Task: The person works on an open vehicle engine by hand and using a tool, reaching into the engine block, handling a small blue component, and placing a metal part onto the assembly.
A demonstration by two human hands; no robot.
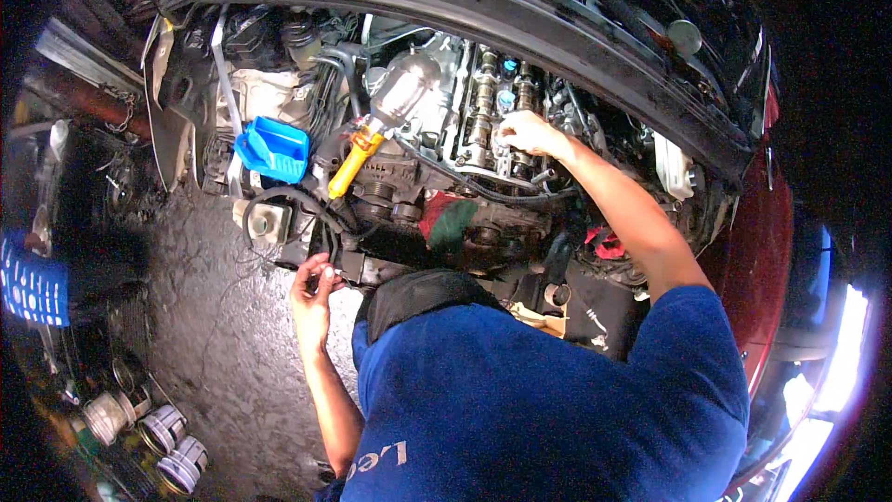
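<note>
An opened engine lies in front of me, its camshafts exposed in the cylinder head. My right hand is over the near end of the camshafts, fingers curled together; whatever they hold is hidden. Low on the left, beside the front edge of the engine bay, my left hand has its thumb and fingertips pinched around something small that I cannot make out. A tool with a yellow handle and a rounded silver body rests across the engine, left of the camshafts. Two blue parts show between the camshafts.
A blue plastic scoop-like tray sits at the bay's left. Red and green cloth lies below the engine front. Overhead is the raised hood's edge. Several buckets and a blue crate stand left on the dark floor.
</note>
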